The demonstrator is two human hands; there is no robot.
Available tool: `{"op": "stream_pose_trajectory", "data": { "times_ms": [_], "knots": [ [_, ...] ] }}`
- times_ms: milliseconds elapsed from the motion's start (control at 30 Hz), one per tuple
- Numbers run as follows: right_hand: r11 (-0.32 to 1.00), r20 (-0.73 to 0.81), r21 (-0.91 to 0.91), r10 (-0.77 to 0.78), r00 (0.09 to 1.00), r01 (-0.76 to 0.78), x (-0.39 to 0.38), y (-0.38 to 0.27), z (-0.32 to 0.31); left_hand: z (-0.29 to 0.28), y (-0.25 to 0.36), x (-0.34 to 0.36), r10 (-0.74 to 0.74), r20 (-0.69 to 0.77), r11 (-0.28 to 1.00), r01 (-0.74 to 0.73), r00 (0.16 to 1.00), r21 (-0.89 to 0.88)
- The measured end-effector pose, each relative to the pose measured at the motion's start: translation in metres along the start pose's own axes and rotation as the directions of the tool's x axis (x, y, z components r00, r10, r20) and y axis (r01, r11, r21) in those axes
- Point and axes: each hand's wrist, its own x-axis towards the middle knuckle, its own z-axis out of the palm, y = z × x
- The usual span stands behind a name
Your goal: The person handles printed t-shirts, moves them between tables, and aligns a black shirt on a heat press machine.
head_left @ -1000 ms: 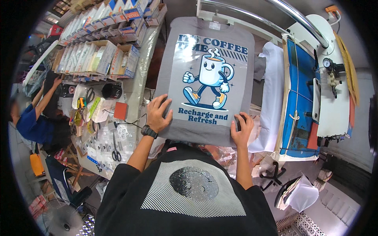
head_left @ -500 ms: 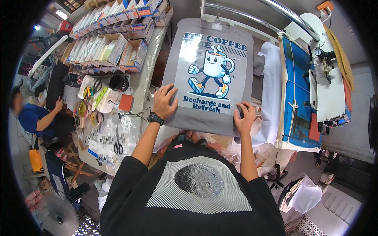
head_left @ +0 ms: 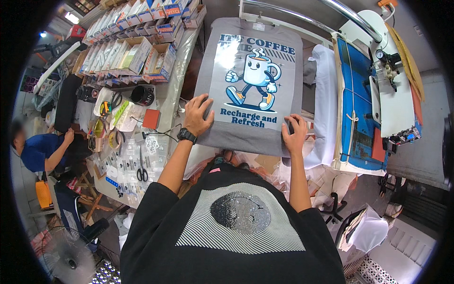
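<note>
A grey T-shirt (head_left: 246, 137) lies flat on a press platen in front of me, with a glossy printed sheet (head_left: 250, 80) showing a cartoon coffee mug laid over its chest. My left hand (head_left: 197, 115), a black watch on its wrist, presses flat on the sheet's lower left corner. At the lower right corner, my right hand (head_left: 294, 136) rests flat on the sheet's edge and the shirt. Neither hand grips anything.
A cluttered worktable (head_left: 161, 102) to my left holds several cardboard boxes (head_left: 137, 52), scissors (head_left: 141, 166), a black cup (head_left: 142, 95) and small packets. A person in blue (head_left: 40, 151) sits beyond it. A white and blue heat press (head_left: 378, 85) stands to my right. A fan (head_left: 66, 258) is at lower left.
Both hands have slid slightly down and outward along the sheet's lower edge while my head leaned in; the shirt and sheet stay in place.
</note>
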Motion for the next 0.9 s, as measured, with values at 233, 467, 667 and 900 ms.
{"op": "stream_pose_trajectory", "data": {
  "times_ms": [233, 467, 667, 900],
  "knots": [
    [1.0, 0.0, 0.002, 0.0, 1.0, 0.0, -0.0017, 0.0016, 0.0014, 0.0024, -0.0027, -0.0008, -0.006, 0.002, 1.0, 0.006, 1.0, -0.005],
    [1.0, 0.007, -0.011, 0.011, 1.0, -0.011, -0.0027, -0.0019, -0.0013, 0.0006, -0.0016, -0.0009, 0.007, -0.012, 1.0, -0.007, 1.0, -0.016],
    [1.0, -0.003, -0.005, -0.008, 1.0, 0.008, -0.0018, -0.0016, -0.0014, 0.0008, -0.0013, -0.0002, 0.013, -0.017, 1.0, -0.014, 1.0, -0.021],
    [1.0, -0.001, 0.007, 0.004, 1.0, -0.004, -0.0024, -0.0007, -0.0014, 0.0009, -0.0015, -0.0012, 0.007, -0.01, 1.0, -0.007, 1.0, -0.017]
  ]
}}
